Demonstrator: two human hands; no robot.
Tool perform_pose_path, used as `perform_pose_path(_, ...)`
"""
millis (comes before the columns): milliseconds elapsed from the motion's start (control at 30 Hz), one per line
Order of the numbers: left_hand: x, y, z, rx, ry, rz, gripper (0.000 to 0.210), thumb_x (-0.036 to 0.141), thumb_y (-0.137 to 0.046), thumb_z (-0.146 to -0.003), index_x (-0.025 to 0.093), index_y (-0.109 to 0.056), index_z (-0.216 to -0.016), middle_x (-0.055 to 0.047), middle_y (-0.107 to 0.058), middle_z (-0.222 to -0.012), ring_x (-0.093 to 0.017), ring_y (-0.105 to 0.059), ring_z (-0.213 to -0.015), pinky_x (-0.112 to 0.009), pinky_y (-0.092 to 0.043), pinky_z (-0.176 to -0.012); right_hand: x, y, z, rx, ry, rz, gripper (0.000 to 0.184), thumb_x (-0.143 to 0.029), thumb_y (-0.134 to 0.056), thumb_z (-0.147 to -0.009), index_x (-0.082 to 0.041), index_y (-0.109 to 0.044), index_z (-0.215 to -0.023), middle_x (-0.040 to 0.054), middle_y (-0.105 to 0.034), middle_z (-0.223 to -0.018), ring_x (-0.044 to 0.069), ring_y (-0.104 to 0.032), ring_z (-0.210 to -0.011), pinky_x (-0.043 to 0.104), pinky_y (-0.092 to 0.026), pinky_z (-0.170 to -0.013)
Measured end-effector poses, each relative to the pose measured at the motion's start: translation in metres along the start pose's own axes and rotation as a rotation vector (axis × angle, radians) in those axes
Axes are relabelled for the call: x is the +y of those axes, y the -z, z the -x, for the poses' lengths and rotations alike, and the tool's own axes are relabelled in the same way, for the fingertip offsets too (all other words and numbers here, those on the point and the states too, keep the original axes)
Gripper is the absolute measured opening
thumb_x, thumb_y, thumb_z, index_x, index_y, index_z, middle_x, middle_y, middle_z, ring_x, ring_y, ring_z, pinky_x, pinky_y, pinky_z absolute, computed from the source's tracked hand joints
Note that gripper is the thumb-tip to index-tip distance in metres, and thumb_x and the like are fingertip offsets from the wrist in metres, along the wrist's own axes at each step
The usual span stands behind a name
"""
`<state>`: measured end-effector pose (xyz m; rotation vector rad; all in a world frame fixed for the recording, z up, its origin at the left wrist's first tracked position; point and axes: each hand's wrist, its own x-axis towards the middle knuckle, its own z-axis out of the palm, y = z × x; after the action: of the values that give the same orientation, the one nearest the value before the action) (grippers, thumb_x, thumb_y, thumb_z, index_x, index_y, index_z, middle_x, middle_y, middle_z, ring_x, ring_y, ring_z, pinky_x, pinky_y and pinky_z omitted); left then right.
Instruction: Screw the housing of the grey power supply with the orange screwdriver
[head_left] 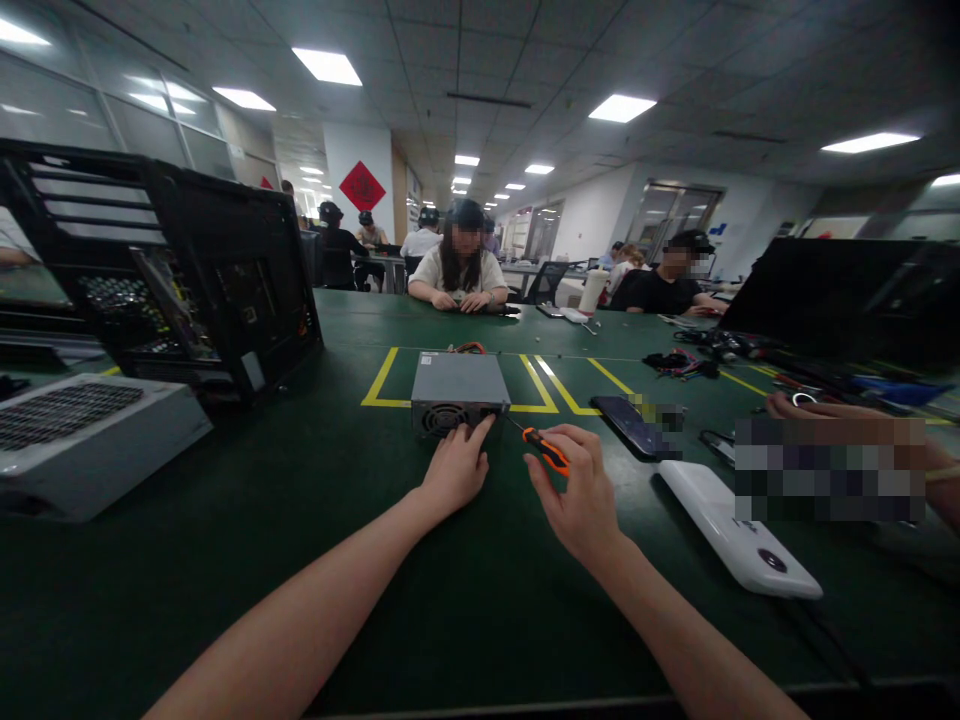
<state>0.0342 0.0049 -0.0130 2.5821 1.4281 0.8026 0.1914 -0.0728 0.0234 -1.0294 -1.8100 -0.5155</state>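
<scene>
A grey computer power supply [460, 378] sits on the green table with its fan grille facing me. My left hand [456, 470] rests against that front face, index finger stretched toward the right side and thumb apart. An orange and black screwdriver [547, 451] is pinched between the fingers of my right hand [576, 490]. Its thin shaft points left, to the lower right corner of the power supply's front; whether the tip sits on a screw is too small to tell.
An open black computer case [247, 290] and a second power supply [127, 440] stand at the left. To the right lie a phone [634, 425], a white power bank-like device [739, 530], cables [682, 363] and a dark monitor [832, 300]. A person [459, 265] sits opposite; another hand [840, 415] reaches in from the right.
</scene>
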Motion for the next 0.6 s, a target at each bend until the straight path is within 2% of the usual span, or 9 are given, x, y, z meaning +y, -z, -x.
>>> perform_pose_path(200, 0.0, 0.001, 0.001, 0.028, -0.003, 0.058, 0.057, 0.019, -0.043, -0.081, 0.024, -0.027, -0.135, -0.009, -0.052, -0.106, -0.021, -0.051, -0.097, -0.035, -0.041, -0.087, -0.002, -0.001, 0.002, -0.037, 0.04, -0.048, 0.041, -0.009, -0.05, -0.079, -0.021, -0.037, -0.116, 0.0113, -0.047, -0.106, 0.022, -0.05, -0.098, 0.04, -0.051, -0.078)
perform_pose_path(333, 0.003, 0.012, 0.0, 0.121, -0.053, 0.262, 0.046, 0.019, -0.038, -0.085, 0.023, -0.036, -0.13, -0.006, -0.055, -0.102, -0.016, -0.054, -0.091, -0.03, -0.043, -0.083, -0.004, -0.001, 0.002, -0.051, 0.037, -0.078, 0.04, -0.011, -0.052, -0.079, -0.019, -0.037, -0.116, 0.0117, -0.047, -0.105, 0.021, -0.05, -0.097, 0.04, -0.051, -0.077)
perform_pose_path(400, 0.003, 0.022, -0.004, 0.175, -0.056, 0.409, 0.046, 0.021, -0.039, -0.086, 0.024, -0.034, -0.132, -0.004, -0.058, -0.096, -0.013, -0.057, -0.082, -0.029, -0.044, -0.079, -0.004, 0.0, 0.002, -0.067, 0.045, -0.084, 0.04, -0.011, -0.051, -0.079, -0.018, -0.037, -0.115, 0.012, -0.047, -0.105, 0.021, -0.05, -0.097, 0.04, -0.051, -0.077)
perform_pose_path(500, -0.005, 0.039, -0.014, 0.264, 0.139, 0.703, 0.058, 0.026, -0.04, -0.087, 0.024, -0.015, -0.139, 0.0, -0.06, -0.081, -0.009, -0.056, -0.059, -0.023, -0.046, -0.061, -0.004, 0.001, 0.002, -0.077, 0.031, -0.083, 0.039, -0.011, -0.051, -0.08, -0.018, -0.037, -0.115, 0.0119, -0.047, -0.105, 0.021, -0.051, -0.097, 0.039, -0.052, -0.077)
perform_pose_path(600, -0.022, 0.057, -0.023, 0.453, 0.375, 0.992, 0.065, 0.032, -0.035, -0.09, 0.02, 0.004, -0.14, -0.004, -0.061, -0.086, -0.008, -0.054, -0.053, -0.019, -0.041, -0.044, -0.005, 0.002, 0.001, -0.067, 0.001, -0.08, 0.038, -0.012, -0.049, -0.08, -0.02, -0.037, -0.115, 0.0114, -0.047, -0.105, 0.022, -0.051, -0.096, 0.04, -0.052, -0.075)
